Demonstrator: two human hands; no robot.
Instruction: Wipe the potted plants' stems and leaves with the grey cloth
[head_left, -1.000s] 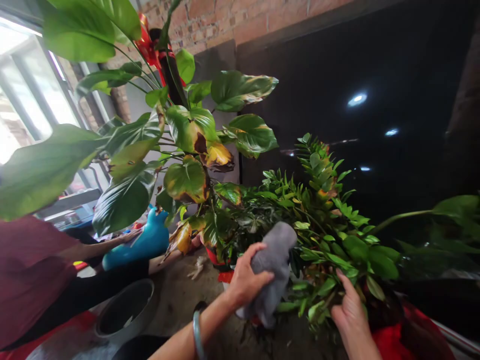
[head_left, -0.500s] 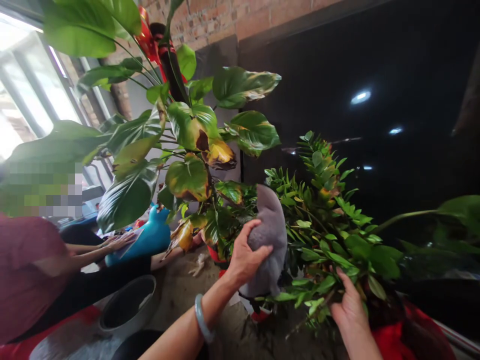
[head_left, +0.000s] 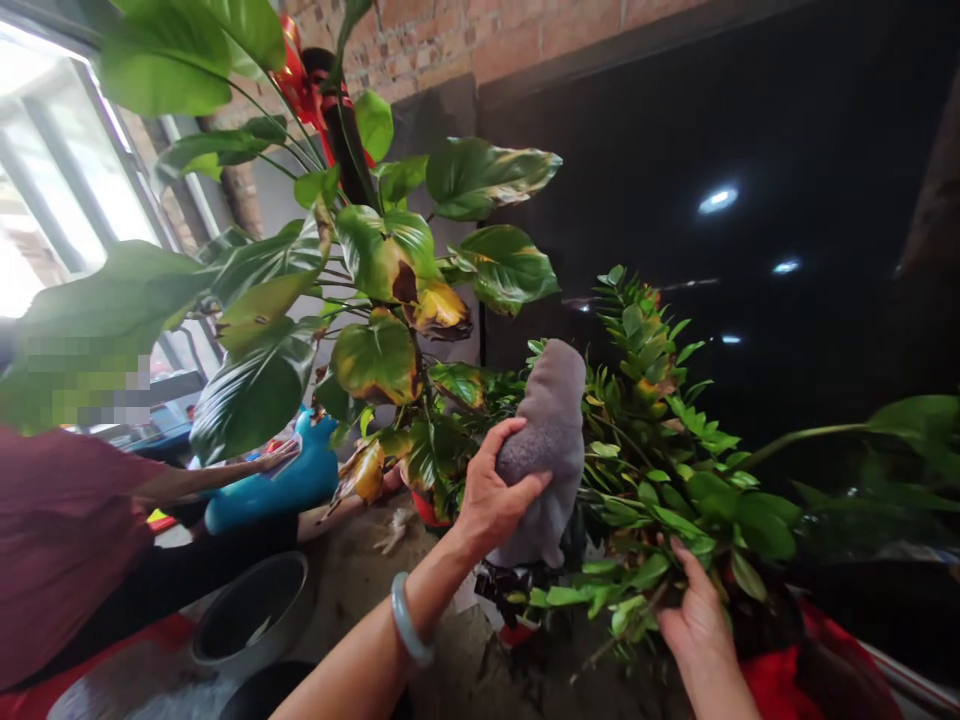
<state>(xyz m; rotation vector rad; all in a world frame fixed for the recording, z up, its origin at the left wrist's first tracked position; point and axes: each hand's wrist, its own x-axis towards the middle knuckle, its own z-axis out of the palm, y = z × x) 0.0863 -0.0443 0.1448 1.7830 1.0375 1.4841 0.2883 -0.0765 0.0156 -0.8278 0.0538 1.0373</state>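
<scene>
My left hand (head_left: 496, 494) grips a grey cloth (head_left: 546, 440), pressed against the fronds of a bushy small-leaved plant (head_left: 660, 440). A pale green bangle circles that wrist. My right hand (head_left: 697, 620) reaches into the plant's lower stems at the right and holds them from below. Part of the plant's red pot wrapping (head_left: 825, 660) shows under the leaves.
A tall large-leaved plant (head_left: 375, 290) with yellow-brown patches and a red ribbon stands at the left. A person in a maroon top (head_left: 60, 540) at the far left touches a blue container (head_left: 289, 480). A grey basin (head_left: 251, 615) sits on the floor. Behind is a dark glossy panel (head_left: 750, 150).
My left hand has carried the grey cloth upward along the fronds, from low on the plant to higher up. My right hand stays at the stems.
</scene>
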